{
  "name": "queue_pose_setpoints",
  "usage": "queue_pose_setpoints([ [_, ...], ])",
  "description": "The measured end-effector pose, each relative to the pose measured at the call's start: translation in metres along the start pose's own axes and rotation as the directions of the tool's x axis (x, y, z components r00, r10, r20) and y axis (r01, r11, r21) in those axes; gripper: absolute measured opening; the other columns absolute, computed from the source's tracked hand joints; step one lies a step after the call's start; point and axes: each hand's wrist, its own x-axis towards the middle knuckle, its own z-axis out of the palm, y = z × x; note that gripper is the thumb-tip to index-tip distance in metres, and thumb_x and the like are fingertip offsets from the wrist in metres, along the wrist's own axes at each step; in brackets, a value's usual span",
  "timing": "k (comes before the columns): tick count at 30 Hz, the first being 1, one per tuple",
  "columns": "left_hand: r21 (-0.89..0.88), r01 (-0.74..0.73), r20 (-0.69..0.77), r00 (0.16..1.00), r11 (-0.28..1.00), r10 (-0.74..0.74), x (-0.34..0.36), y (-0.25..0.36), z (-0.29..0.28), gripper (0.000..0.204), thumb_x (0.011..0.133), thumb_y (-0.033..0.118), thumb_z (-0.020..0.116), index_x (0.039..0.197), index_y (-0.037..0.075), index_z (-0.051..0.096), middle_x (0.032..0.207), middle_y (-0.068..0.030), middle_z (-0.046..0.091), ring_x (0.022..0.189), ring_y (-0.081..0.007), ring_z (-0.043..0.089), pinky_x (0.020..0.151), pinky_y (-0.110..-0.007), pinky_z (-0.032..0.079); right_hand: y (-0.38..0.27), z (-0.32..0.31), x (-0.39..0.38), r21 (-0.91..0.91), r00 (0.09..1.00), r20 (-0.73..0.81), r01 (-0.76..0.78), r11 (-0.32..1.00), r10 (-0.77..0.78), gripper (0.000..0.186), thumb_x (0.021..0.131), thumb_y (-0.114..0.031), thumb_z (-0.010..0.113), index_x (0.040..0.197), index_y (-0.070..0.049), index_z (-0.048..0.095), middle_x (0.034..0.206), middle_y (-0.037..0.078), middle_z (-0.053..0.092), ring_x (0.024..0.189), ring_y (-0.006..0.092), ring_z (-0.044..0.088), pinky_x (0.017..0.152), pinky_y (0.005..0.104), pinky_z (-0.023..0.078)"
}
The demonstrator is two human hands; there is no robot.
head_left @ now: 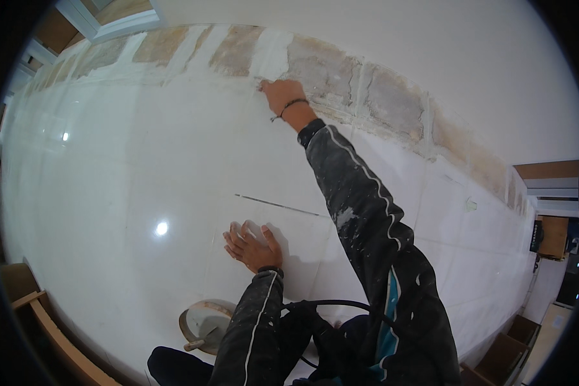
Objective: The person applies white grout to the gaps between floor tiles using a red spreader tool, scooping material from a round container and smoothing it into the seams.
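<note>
My left hand [254, 248] lies flat with spread fingers on the glossy white tiled floor [174, 161]. It holds nothing. Ahead, my right arm reaches to the base of the wall, where my right hand [282, 95] is closed with its fingers curled down at the joint of floor and wall. Whatever it may grip is hidden or too small to name. Beside it runs a band of bare, patchy grey and tan plaster [325, 71] with white filler streaks [270, 55]. A thin dark strip or line [276, 204] crosses the floor between my hands.
Near my left knee stands a round bowl [185, 321] with a putty knife or similar tool [202, 341] in it. Wooden furniture [45, 334] is at the lower left. Boxes [552, 237] stand at the right. A white door frame [125, 26] is at upper left.
</note>
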Motion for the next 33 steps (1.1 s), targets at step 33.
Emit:
queue_pose_setpoints([
  [33, -0.066, 0.005, 0.03, 1.0, 0.998, -0.004, -0.002, 0.009, -0.002, 0.046, 0.09, 0.037, 0.048, 0.124, 0.006, 0.047, 0.14, -0.0168, 0.034, 0.136, -0.0378, 0.02, 0.111, -0.054, 0.012, 0.153, -0.03, -0.073, -0.134, 0.901, 0.343, 0.325, 0.936, -0.264, 0.04, 0.071, -0.004, 0.06, 0.106, -0.022, 0.069, 0.09, 0.011, 0.068, 0.088, 0.0314, 0.065, 0.075, 0.0422, 0.051],
])
